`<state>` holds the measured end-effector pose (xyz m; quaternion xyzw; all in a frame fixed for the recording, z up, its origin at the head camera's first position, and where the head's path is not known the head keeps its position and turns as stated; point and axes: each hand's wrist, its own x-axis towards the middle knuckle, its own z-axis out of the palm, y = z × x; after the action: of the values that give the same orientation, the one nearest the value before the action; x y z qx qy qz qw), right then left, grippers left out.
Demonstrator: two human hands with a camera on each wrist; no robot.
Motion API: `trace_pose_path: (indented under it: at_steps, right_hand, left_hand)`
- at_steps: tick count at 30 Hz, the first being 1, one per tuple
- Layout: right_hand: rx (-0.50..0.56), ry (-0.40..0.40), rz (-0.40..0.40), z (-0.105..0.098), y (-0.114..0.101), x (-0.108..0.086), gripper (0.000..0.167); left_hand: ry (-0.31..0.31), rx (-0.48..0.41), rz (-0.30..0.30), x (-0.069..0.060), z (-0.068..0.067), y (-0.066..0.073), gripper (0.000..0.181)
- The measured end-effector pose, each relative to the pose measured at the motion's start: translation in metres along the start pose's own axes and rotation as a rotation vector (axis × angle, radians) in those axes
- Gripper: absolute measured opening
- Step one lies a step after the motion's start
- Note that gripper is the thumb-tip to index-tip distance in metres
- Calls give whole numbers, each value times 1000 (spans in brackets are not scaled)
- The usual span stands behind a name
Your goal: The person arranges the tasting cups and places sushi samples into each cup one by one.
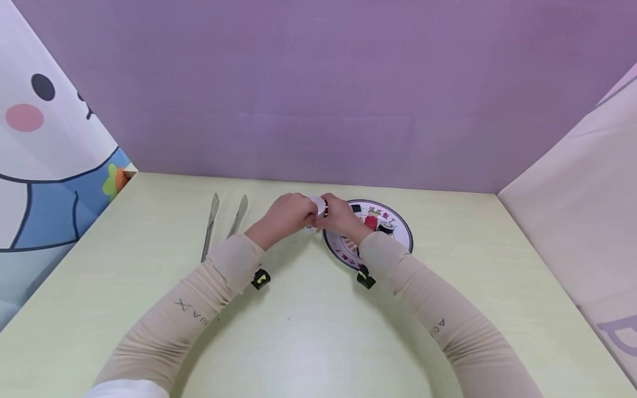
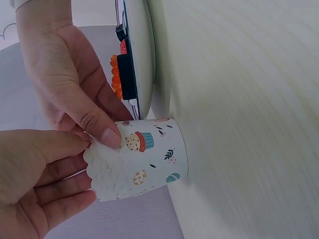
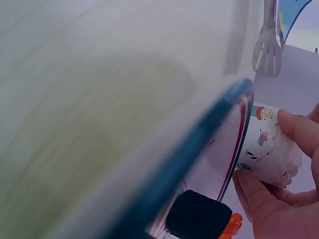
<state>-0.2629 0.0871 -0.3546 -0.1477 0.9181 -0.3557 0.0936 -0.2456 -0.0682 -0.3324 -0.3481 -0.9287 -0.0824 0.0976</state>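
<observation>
A stack of white paper baking cups [image 2: 149, 154], printed with cupcakes and leaves, stands on the table left of the plate. Scalloped rims show that several cups are nested. My right hand [image 3: 284, 194] grips the stack's side between thumb and fingers. At the rim, my left hand [image 2: 45, 184] pinches the edge, its other fingers lying along the cups' mouth. From the head view, both hands meet around the cups [image 1: 317, 205], and the left hand [image 1: 293, 213] hides part of them. The right hand [image 1: 338, 215] is over the plate's left edge.
A round plate [image 1: 405, 229] with a dark rim carries several sushi pieces, including a black-wrapped one with orange roe [image 2: 115, 77]. Metal slotted tongs [image 1: 211, 221] lie to the left, partly behind the left sleeve. A purple wall [image 1: 318, 110] closes the table's far edge.
</observation>
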Motion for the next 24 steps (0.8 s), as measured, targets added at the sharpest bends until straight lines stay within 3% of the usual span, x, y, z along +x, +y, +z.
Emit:
trace_pose_path:
  at_steps: [16, 24]
  right_hand:
    - [-6, 7, 10, -1, -1, 0, 52]
    - [-11, 0, 43, -2, -1, 0, 52]
  left_hand:
    - [32, 34, 37, 2, -10, -4, 13]
    - [93, 13, 57, 1, -27, -8, 13]
